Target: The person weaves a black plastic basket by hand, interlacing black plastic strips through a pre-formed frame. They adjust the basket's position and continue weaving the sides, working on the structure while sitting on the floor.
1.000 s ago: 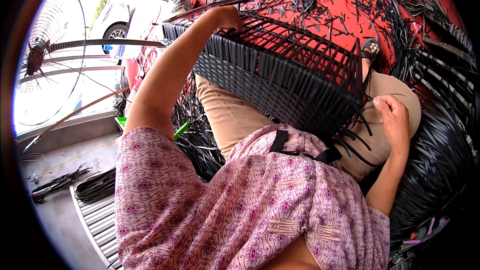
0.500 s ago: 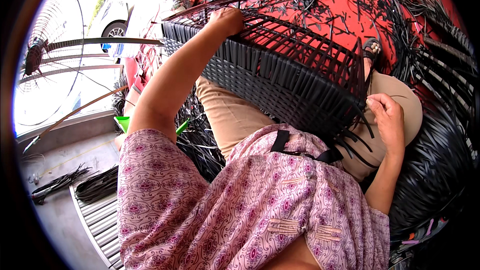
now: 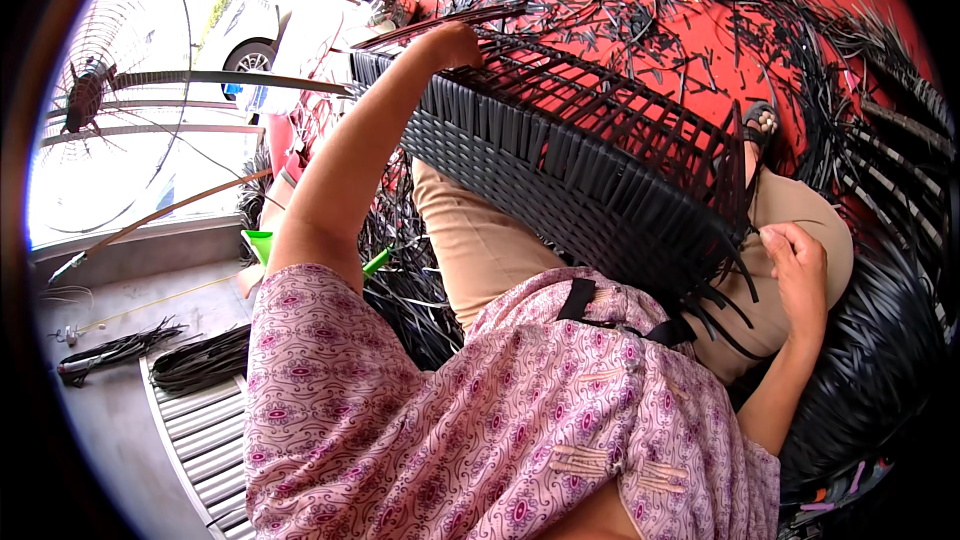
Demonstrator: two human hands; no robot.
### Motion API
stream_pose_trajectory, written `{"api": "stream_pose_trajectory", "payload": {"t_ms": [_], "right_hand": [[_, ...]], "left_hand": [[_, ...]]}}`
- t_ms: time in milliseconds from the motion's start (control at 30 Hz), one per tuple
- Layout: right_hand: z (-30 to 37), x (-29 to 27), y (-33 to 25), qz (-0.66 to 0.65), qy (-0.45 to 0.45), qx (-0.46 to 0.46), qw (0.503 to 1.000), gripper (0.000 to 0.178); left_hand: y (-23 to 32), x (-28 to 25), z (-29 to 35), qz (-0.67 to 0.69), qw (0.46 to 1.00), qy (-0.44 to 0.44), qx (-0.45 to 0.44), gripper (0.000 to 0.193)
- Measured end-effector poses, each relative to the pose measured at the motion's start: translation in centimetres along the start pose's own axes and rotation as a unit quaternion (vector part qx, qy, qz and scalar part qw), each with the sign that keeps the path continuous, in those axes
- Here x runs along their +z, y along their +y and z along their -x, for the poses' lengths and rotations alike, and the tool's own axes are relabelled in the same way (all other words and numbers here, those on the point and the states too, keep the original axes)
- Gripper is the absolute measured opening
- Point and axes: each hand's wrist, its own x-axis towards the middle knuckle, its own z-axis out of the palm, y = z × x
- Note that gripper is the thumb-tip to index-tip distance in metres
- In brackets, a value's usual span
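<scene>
A large dark woven panel on a metal frame lies tilted across my lap. My left hand reaches far out and grips its upper far edge. At the panel's lower right corner my right hand is closed on loose black plastic strips that hang from the weave. My tan trousers show under the panel.
Cut black strips litter the red floor beyond the panel. A pile of black strands lies at my right. Bundles of strips rest on a metal grate at the lower left, and a standing fan is at the far left.
My right hand has moved up and in toward the panel's lower corner and closed on the loose strips. The left hand has stayed on the far edge.
</scene>
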Motion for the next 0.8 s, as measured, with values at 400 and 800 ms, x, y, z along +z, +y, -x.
{"api": "stream_pose_trajectory", "payload": {"t_ms": [400,800], "right_hand": [[0.3,0.4,-0.2,-0.008,-0.006,-0.005,1.000,0.021],[-0.4,1.6,-0.1,-0.022,-0.004,-0.027,0.999,0.022]], "left_hand": [[3.0,-2.1,-0.2,0.182,0.944,-0.063,-0.268,0.037],[-0.1,-2.7,2.1,0.299,0.916,-0.083,-0.255,0.032]]}}
